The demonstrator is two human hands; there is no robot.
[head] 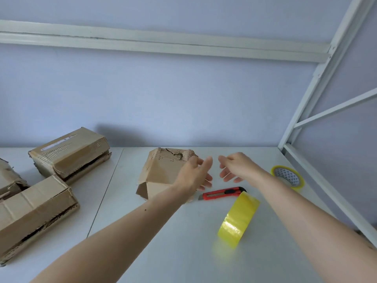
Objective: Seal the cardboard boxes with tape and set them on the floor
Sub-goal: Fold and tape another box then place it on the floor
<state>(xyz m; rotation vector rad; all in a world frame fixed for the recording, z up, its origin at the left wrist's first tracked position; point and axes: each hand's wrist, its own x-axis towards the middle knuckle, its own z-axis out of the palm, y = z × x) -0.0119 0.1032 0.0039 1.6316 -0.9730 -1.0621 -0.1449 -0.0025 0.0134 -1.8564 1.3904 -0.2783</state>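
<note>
A worn cardboard box point(163, 172) with torn flaps lies at the middle of the white table point(163, 231). My left hand point(195, 174) hovers over its right end, fingers relaxed and holding nothing. My right hand point(234, 166) hangs just to the right of the box, fingers loosely curled, also holding nothing. A roll of yellow tape point(238, 219) stands on edge below my right forearm. A second tape roll point(287, 176) lies flat at the right. Three more boxes sit at the left: one at the back point(71, 154), one in front point(34, 213), one cut off by the edge point(8, 178).
A red utility knife point(222, 193) lies between the middle box and the yellow roll. A white metal frame point(318, 94) rises along the table's right side, with a rail point(326, 190) along that edge. A wall stands behind the table.
</note>
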